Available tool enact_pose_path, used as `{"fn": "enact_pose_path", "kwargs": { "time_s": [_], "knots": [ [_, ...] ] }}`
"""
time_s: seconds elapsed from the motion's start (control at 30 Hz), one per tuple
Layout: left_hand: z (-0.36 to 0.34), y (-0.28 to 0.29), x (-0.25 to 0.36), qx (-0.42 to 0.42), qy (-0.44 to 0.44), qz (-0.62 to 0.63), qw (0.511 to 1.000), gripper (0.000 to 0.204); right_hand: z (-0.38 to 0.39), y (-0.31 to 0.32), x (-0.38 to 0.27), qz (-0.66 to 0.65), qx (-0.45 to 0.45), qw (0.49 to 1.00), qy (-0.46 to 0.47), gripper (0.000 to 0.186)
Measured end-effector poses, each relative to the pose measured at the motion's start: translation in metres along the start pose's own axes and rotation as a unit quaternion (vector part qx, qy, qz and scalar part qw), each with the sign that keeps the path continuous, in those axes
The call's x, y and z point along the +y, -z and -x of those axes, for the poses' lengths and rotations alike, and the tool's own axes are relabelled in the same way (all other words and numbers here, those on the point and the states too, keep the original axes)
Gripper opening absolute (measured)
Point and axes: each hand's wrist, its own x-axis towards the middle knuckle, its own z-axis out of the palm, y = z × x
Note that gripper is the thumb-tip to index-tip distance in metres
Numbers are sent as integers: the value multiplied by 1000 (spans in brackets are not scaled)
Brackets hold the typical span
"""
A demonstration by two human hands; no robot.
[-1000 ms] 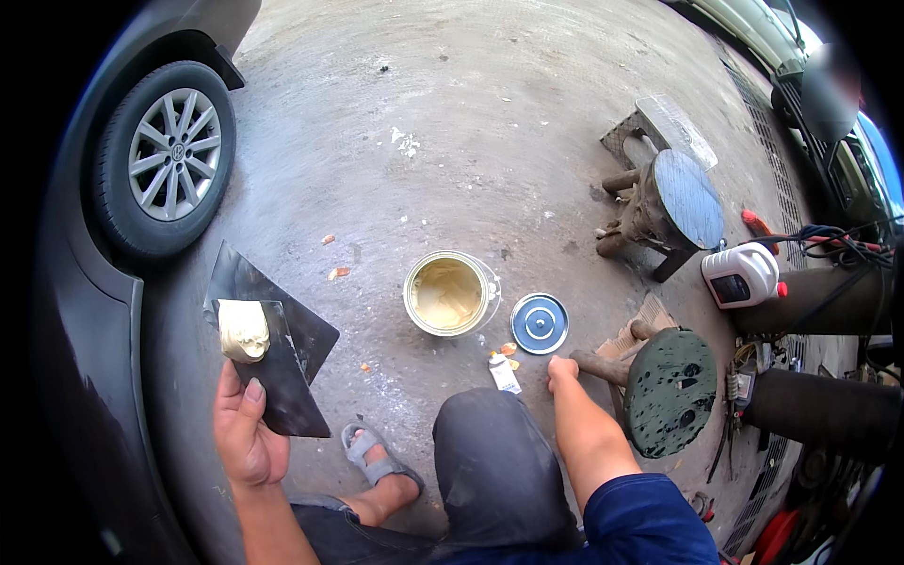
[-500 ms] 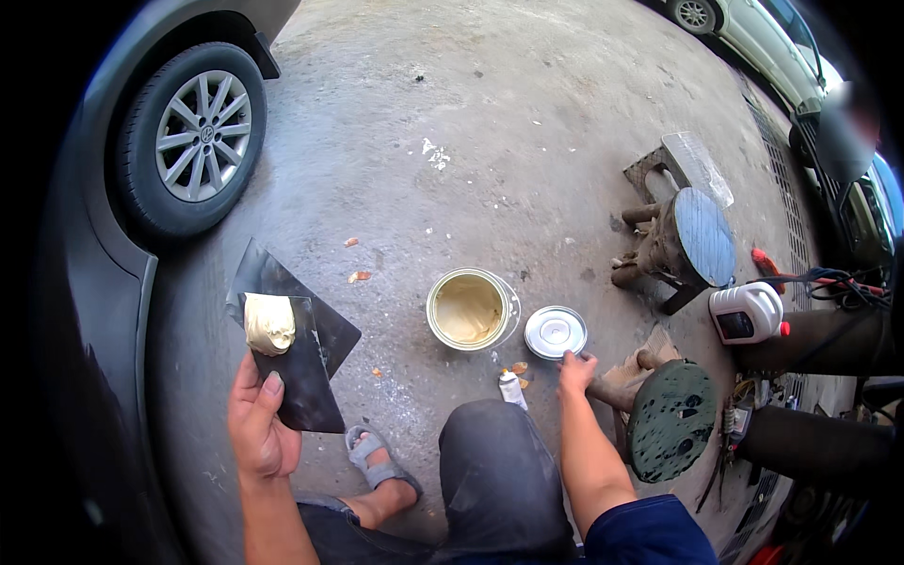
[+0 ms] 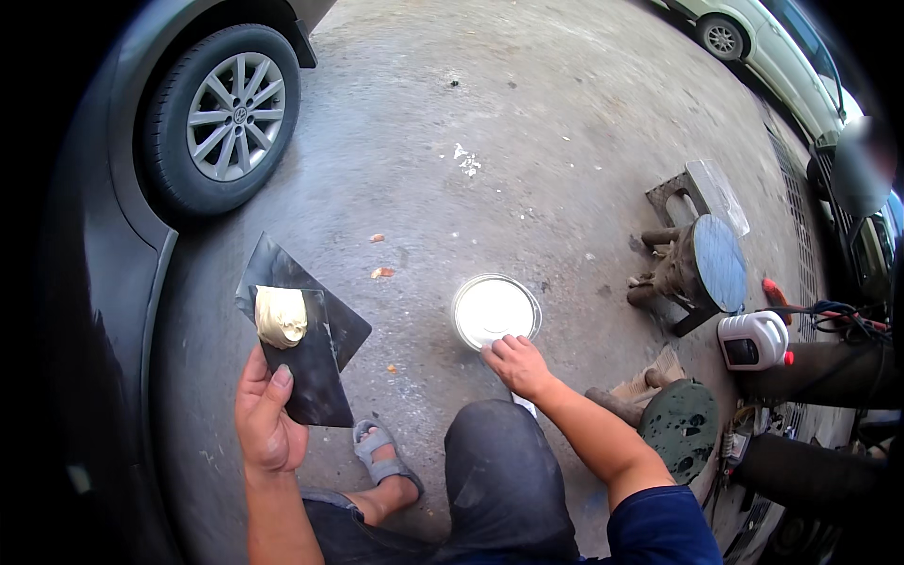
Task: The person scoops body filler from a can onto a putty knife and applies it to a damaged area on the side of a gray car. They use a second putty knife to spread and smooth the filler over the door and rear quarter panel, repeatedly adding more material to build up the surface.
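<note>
The tin (image 3: pixel 495 309) is standing on the ground directly ahead of the right hand (image 3: pixel 517 364), whose fingertips are resting loosely on its lid rim. The dark board (image 3: pixel 311 363) with putty (image 3: pixel 281 316) is being pinched by the left hand (image 3: pixel 266 419), well apart to the left.

A round can (image 3: pixel 495 309) stands on the ground, its pale lid on, unlabelled.

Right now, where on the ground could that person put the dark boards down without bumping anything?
Bare concrete lies between the car wheel and the lidded can, also beyond the can. The right is crowded: round stool, white device, cables. The left hand holds the spreader boards; the right hand touches the can.
</note>
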Motion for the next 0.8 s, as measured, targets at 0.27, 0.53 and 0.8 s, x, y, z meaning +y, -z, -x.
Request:
{"fn": "enact_pose_path", "kwargs": {
  "time_s": [0.27,0.53,0.8],
  "knots": [
    [2,7,2,23,-1,-5,1000,46,3,-18,-7,-62,67,995,-38,28],
    [1,17,0,1,6,-13,1000,48,117,-98,6,-219,81,808,-541,20],
    [-3,14,-11,-9,22,-31,999,50,110,-116,-25,-156,-137,825,-525,54]
  ]
}}
